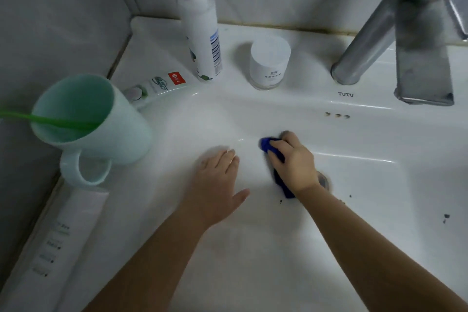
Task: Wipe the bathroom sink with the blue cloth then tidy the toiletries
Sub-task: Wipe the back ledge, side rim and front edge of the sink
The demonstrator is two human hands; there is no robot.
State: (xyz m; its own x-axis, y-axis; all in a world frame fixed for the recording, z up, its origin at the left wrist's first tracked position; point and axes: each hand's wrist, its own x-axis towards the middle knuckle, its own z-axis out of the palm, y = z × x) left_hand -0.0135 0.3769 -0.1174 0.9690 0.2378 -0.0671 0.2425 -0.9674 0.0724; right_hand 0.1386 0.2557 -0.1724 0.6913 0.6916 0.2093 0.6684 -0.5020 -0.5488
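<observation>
My right hand (pixel 293 162) presses a crumpled blue cloth (pixel 269 145) against the back slope of the white sink basin (pixel 367 185), just left of the drain (pixel 324 181). My left hand (pixel 217 182) lies flat and open on the basin's left slope, holding nothing. On the rim stand a tall white spray bottle (pixel 202 33) and a small white jar (pixel 269 62). A toothpaste tube (pixel 157 86) lies flat on the rim beside a pale green mug (pixel 101 129) that holds a green toothbrush (pixel 50 119). Another white tube (pixel 58 243) lies along the left rim.
A metal faucet (pixel 395 40) rises at the back right, its spout over the basin. Three overflow holes (pixel 338 116) sit below it. Dark specks (pixel 445 218) dot the basin's right side. Tiled walls close in at the left and back.
</observation>
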